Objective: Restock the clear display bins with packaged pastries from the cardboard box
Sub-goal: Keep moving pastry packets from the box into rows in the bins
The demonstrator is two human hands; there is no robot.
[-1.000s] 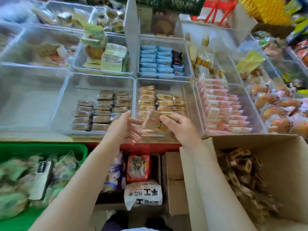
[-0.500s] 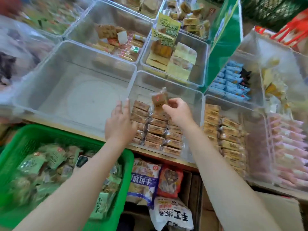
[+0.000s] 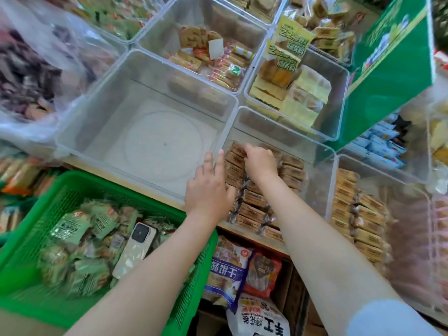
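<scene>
Hands over pastry bin (image 3: 322, 151), middle of front row. Right hand (image 3: 260, 161) curled, fingertips pressing pastry packet (image 3: 238, 149) onto far end of left stack; grip itself hidden, cannot tell if pinched. Left hand (image 3: 208, 187) flat, fingers straight, against bin's left wall. Risk: packet set crooked, slides off stack into gap behind, row tips. Packets lie flat, long axis left-right, rows running front to back. Cardboard box not in view.

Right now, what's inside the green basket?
The green basket holds green-wrapped snack packets and a white phone lying on them. The left forearm covers its near corner.
</scene>
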